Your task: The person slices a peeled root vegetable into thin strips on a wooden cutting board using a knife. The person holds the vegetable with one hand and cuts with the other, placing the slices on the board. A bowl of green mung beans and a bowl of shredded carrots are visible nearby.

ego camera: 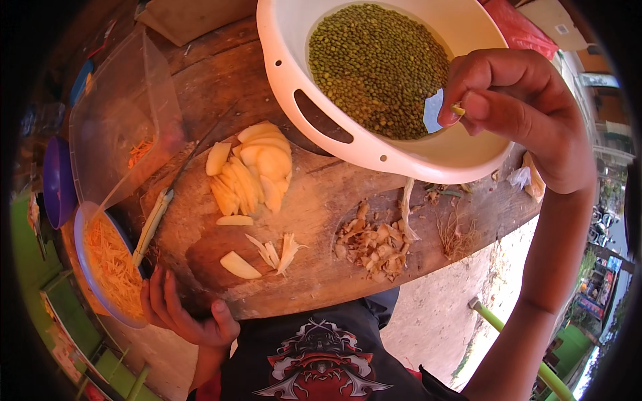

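Observation:
My right hand (521,100) is raised over the near right side of a white plastic basin (321,128). Between its thumb and fingertips is a small split green bean (457,108). Many green mung beans (376,65) lie under water in the basin. My left hand (185,308) rests with fingers apart at the near left edge of a wooden board (311,215). Close beside its fingertips is a bowl of shredded orange vegetable (113,265). Just above them, the wooden handle of a knife (153,225) points down toward the hand.
Pale sliced vegetable (263,160), a loose slice (241,265) and torn pale strips (281,253) lie on the board. Brown peelings (373,245) and dry roots (457,233) are at right. A clear plastic container (120,110) and a purple bowl (57,183) stand at left.

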Demonstrator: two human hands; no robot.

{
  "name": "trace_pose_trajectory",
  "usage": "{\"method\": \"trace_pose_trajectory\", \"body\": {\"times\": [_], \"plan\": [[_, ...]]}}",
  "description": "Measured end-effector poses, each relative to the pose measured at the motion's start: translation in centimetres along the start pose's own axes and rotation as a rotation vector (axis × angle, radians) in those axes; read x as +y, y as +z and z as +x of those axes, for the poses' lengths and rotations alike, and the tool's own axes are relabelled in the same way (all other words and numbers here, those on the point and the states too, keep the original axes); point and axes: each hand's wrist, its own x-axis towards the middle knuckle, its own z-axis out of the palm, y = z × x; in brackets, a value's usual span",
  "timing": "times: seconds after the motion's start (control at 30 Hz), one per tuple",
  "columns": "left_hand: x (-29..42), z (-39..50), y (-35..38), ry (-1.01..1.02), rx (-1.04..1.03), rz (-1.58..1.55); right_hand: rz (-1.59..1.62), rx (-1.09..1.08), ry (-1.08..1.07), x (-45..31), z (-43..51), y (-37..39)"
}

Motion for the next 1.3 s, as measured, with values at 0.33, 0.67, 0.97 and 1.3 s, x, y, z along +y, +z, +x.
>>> {"method": "trace_pose_trajectory", "body": {"times": [0.33,0.67,0.97,1.3], "plan": [[0.2,0.1,-0.1,-0.006,0.002,0.016,0.078,0.102,0.025,-0.5,-0.2,1.6],[-0.1,0.1,-0.2,0.008,-0.002,0.023,-0.099,0.124,0.207,-2.2,0.1,0.8],[-0.1,-0.4,0.3,-0.001,0.027,-0.022,-0.153,0.469,-0.070,-4.3,-13.5,-0.3],[0.1,-0.4,0.2,0.026,0.064,-0.076,-0.444,0.611,1.372,13.1,-34.8,17.5]]}}
